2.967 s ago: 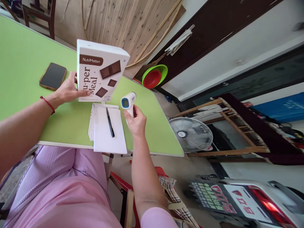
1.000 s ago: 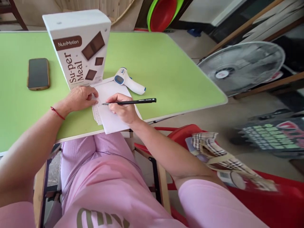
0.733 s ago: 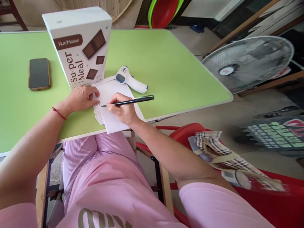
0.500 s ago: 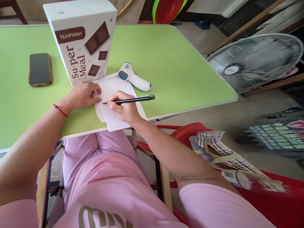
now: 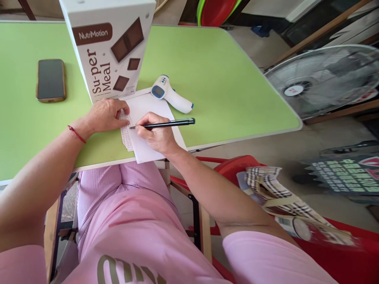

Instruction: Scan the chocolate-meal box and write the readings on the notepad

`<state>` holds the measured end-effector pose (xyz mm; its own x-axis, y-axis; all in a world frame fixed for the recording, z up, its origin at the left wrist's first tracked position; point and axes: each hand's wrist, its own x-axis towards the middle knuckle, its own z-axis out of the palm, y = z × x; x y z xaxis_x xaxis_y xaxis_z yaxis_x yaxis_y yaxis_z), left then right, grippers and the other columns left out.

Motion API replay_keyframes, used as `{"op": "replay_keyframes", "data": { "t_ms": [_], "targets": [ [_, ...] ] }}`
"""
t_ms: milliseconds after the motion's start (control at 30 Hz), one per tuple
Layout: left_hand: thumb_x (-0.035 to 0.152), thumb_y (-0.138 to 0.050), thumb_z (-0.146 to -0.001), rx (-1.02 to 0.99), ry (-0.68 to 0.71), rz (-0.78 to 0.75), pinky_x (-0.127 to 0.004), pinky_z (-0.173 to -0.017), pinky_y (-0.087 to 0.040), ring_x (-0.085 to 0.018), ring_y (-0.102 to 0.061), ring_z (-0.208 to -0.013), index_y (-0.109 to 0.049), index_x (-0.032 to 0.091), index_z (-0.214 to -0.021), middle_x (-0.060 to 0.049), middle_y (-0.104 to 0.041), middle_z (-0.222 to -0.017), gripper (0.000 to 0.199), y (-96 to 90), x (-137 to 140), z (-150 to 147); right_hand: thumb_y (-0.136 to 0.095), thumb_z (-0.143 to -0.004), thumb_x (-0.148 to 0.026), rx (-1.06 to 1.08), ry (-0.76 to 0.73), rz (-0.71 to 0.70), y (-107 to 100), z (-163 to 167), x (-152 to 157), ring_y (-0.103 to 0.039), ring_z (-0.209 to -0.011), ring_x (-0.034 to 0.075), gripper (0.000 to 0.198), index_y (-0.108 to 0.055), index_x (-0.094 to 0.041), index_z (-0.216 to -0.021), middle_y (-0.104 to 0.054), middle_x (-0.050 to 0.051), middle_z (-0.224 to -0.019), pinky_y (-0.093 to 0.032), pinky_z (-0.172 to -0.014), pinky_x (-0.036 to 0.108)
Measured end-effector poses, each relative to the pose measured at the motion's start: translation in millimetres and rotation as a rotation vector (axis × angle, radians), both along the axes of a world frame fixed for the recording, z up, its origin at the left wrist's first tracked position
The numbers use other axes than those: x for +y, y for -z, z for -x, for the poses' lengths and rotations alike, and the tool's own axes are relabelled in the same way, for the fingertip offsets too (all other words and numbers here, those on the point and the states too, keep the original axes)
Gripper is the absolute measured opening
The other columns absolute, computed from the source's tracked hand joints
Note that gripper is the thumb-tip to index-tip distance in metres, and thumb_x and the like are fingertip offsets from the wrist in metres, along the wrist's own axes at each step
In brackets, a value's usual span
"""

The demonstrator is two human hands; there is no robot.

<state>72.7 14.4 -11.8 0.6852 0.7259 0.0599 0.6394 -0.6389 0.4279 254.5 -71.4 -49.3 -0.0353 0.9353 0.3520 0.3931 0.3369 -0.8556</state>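
A black pen point(image 5: 174, 123) is gripped in my right hand point(image 5: 156, 133), its tip pointing left at the border between two papers. Under that hand lies a white sheet of paper point(image 5: 145, 149). A small slip covered in tiny print point(image 5: 127, 140) sits along the sheet's left side. My left hand point(image 5: 108, 114) rests over the slip's upper part, thumb and forefinger apart and touching it; its other fingers are partly hidden. Just behind stands a white NutriMotion box point(image 5: 103, 59). A white and blue infrared thermometer point(image 5: 171, 94) lies across the sheet's top right corner.
The green table point(image 5: 207, 79) has a phone point(image 5: 51, 81) at left. Off its right end stands a fan point(image 5: 322, 81). A red chair point(image 5: 349, 244) at lower right holds a checked bag point(image 5: 275, 189). My legs are under the table's front edge.
The view has shifted slightly, so the table things appear a little higher and further right. Both hands keep their places on the papers, and the pen tip has barely moved.
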Motion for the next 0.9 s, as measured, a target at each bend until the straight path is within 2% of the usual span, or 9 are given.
{"op": "replay_keyframes", "data": {
  "t_ms": [500, 733, 900],
  "targets": [
    [0.035, -0.066, -0.073, 0.021, -0.022, -0.004, -0.027, -0.061, -0.035, -0.015, -0.052, -0.062, -0.072, 0.017, -0.097, -0.001, -0.061, -0.069, 0.031, -1.5, -2.7, -2.2, -0.059, -0.076, -0.031, -0.036, -0.003, 0.005, -1.7, -0.5, -0.8, -0.048, -0.054, 0.011, 0.013, -0.055, -0.022, -0.068, -0.059, -0.003, -0.06, -0.043, -0.055, 0.025],
    [0.037, -0.066, -0.074, 0.024, -0.014, -0.003, -0.027, -0.061, -0.036, -0.015, -0.053, -0.063, -0.072, 0.018, -0.098, -0.001, -0.065, -0.073, 0.032, -2.0, -1.7, -1.7, -0.06, -0.077, -0.031, -0.051, 0.003, 0.027, 1.5, -2.2, 0.2, -0.048, -0.058, 0.011, 0.013, -0.057, -0.022, -0.069, -0.059, -0.003, -0.061, -0.043, -0.057, 0.026],
    [0.036, -0.067, -0.074, 0.03, -0.027, 0.001, -0.028, -0.061, -0.037, -0.016, -0.055, -0.065, -0.072, 0.017, -0.1, -0.002, -0.065, -0.074, 0.033, -2.2, -1.8, -2.4, -0.061, -0.077, -0.029, -0.053, 0.025, -0.009, 1.5, -2.8, 1.2, -0.047, -0.057, 0.011, 0.013, -0.054, -0.022, -0.068, -0.058, -0.003, -0.061, -0.044, -0.057, 0.026]
  ]
}}
